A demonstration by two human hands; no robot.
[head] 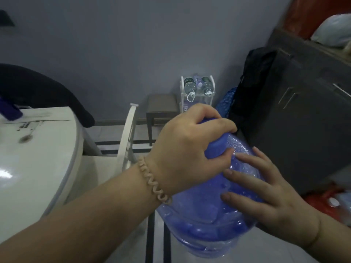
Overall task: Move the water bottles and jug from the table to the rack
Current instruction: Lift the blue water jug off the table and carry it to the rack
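Both forearms reach in from the bottom of the view and meet on a large blue jug (209, 215), which is held in the air above the floor, tilted with its neck pointing up and away from the person. The left hand (190, 147) comes in from the lower left with a coiled hair tie (153, 184) around the wrist; its grip is closed around the jug's blue cap (216, 147), fingers wrapped over the top and thumb pressing the near side. The right hand (266, 194) comes from the lower right and lies flat against the jug's shoulder, fingers spread and pointing left, palm pressed on the clear blue plastic; it steadies the jug without curling around it, so its grip is open.

To the left, the white tabletop (38, 149) curves away, well apart from the jug. Ahead, against the grey wall, stands a small white rack (197, 93) with water bottles (190, 86) lying in its top tier, caps toward the camera. A low brown stool (162, 107) sits just beside the rack on the left, and a dark cabinet (303, 111) fills the right side.
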